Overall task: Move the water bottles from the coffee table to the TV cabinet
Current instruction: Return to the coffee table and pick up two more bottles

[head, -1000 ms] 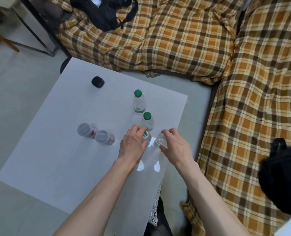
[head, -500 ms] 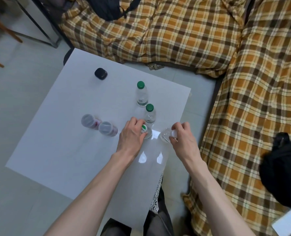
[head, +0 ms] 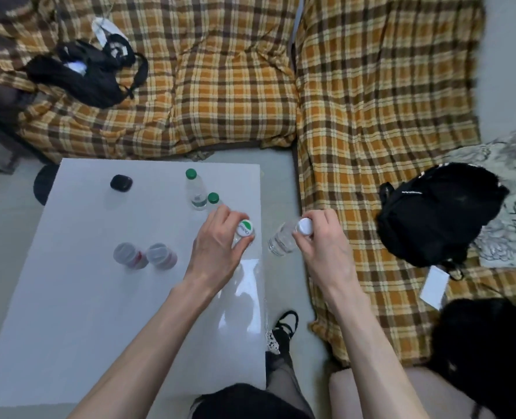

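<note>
My left hand (head: 217, 249) grips a clear bottle with a white-and-green cap (head: 245, 229) near the right edge of the white coffee table (head: 69, 313). My right hand (head: 323, 246) holds a clear bottle with a white cap (head: 282, 239), tilted and lifted just past the table's right edge. Two green-capped water bottles (head: 195, 189) (head: 213, 198) stand upright behind my left hand. Two bottles with grey caps and red labels (head: 129, 256) (head: 161, 255) stand at the table's middle left. The TV cabinet is out of view.
A small black case (head: 121, 182) lies at the table's far side. A plaid-covered sofa (head: 226, 86) wraps the back and right. Black bags rest on it at the back left (head: 84, 74) and at the right (head: 438, 213). Grey floor shows between table and sofa.
Both hands closed on their bottles and lifted them; the right-hand bottle moved right, off the table's edge. The camera view swung toward the right, showing more of the sofa.
</note>
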{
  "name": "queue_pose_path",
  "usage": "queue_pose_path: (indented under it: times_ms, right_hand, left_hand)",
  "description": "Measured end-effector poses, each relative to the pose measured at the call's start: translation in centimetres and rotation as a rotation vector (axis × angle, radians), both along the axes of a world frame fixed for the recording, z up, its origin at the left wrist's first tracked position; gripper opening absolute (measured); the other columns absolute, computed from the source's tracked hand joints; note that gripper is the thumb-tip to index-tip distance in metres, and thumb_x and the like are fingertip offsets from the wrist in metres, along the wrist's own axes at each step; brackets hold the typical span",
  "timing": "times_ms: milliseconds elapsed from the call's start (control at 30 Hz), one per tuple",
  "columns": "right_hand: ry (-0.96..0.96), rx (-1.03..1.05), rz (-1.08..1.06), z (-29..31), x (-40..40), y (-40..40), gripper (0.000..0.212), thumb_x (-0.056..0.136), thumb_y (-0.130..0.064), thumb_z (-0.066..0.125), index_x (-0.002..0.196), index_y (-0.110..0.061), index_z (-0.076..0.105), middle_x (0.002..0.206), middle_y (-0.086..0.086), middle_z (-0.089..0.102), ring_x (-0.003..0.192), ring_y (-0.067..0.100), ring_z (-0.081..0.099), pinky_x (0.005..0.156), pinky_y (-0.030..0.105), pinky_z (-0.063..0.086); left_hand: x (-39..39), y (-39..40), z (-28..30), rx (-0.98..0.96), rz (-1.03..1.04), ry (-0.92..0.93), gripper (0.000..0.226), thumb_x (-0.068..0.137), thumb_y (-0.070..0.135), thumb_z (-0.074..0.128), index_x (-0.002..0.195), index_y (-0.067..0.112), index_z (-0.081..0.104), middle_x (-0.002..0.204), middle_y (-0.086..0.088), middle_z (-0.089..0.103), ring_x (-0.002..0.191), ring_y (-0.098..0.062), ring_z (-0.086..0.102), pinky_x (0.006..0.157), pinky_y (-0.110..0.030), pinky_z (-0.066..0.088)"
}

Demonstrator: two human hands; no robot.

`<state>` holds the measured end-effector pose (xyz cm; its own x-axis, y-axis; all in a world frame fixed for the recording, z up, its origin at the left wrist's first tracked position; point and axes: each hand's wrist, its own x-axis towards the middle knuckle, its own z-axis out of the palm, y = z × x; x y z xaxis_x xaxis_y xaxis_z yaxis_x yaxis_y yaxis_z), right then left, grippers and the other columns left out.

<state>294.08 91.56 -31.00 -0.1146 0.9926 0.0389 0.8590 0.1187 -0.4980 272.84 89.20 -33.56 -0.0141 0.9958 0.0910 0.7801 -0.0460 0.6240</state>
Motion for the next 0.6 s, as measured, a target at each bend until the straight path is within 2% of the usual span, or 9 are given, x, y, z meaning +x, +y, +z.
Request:
queue_pose_path:
  times_ms: [133, 233, 300, 400, 600]
  right_hand:
    - [0.004, 0.073, -0.166, 3.3, 3.6, -5.1, 0.022, 0.096, -0.026, 0.069, 0.11, -0.014, 0.058, 0.105, 0.001, 0.052, 0.086, 0.019, 0.053, 0.07, 0.033, 0.048]
    - [-0.034, 0.106, -0.296, 5.4, 6.9, -9.4, 0.02, 0.097, -0.03, 0.067, 0.106, -0.015, 0.058, 0.101, -0.001, 0.053, 0.086, 0.018, 0.052, 0.068, 0.029, 0.041]
    - [-0.057, 0.106, -0.364, 6.6, 9.3, -12.6, 0.019, 0.097, -0.03, 0.066, 0.105, -0.016, 0.058, 0.101, -0.001, 0.055, 0.088, 0.019, 0.054, 0.068, 0.03, 0.042]
    - [-0.078, 0.11, -0.494, 7.8, 13.1, -17.6, 0.022, 0.098, -0.03, 0.066, 0.113, -0.014, 0.06, 0.108, 0.002, 0.06, 0.097, 0.022, 0.059, 0.075, 0.031, 0.048]
    - [-0.106, 0.133, -0.836, 9.2, 20.4, -29.7, 0.024, 0.095, -0.028, 0.069, 0.116, -0.017, 0.063, 0.109, -0.001, 0.06, 0.095, 0.021, 0.057, 0.068, 0.029, 0.04]
  left_hand:
    - [3.4, -1.5, 3.7, 0.099, -0.198, -0.032, 0.023, 0.093, 0.025, 0.074, 0.112, 0.017, 0.063, 0.101, 0.002, 0.053, 0.092, -0.02, 0.052, 0.074, -0.031, 0.043]
    - [7.1, -2.5, 5.6, 0.122, -0.348, -0.06, 0.023, 0.094, 0.025, 0.073, 0.112, 0.014, 0.064, 0.098, 0.0, 0.054, 0.09, -0.022, 0.054, 0.077, -0.033, 0.045]
    - [9.9, -3.5, 6.2, 0.116, -0.446, -0.097, 0.024, 0.095, 0.027, 0.073, 0.112, 0.013, 0.065, 0.096, 0.002, 0.052, 0.089, -0.021, 0.054, 0.079, -0.032, 0.046]
    - [14.4, -5.4, 6.6, 0.136, -0.611, -0.133, 0.022, 0.095, 0.03, 0.072, 0.111, 0.017, 0.063, 0.096, 0.007, 0.048, 0.089, -0.014, 0.052, 0.078, -0.022, 0.04]
    - [24.1, -11.0, 7.3, 0.15, -0.879, -0.163, 0.02, 0.097, 0.039, 0.069, 0.109, 0.026, 0.059, 0.095, 0.011, 0.047, 0.087, -0.012, 0.05, 0.075, -0.016, 0.04]
